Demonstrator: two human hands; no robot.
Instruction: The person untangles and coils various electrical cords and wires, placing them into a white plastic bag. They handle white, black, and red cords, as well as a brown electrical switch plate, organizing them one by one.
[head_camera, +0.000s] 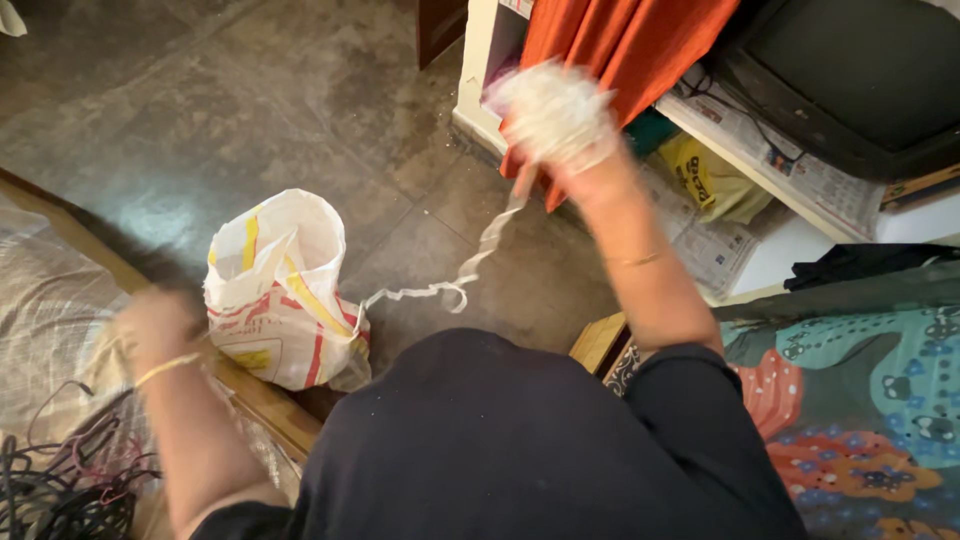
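Observation:
My right hand (575, 150) is raised and closed around a white ball of wound cord (555, 108), blurred by motion. A white strand (450, 290) trails down from the ball toward a white woven sack (285, 295) with red and yellow print that stands open on the floor. My left hand (150, 325) is low at the left, blurred, with its fingers closed near a wooden frame edge; whether it grips the strand cannot be told. Both wrists wear thin bangles.
A wooden frame (255, 395) covered in plastic sheeting runs along the left, with a tangle of dark cords (60, 480) on it. An orange cloth (620, 45) hangs over white shelves lined with newspaper (800, 165), under a dark television (850, 75). A patterned bedspread (860, 400) lies at right.

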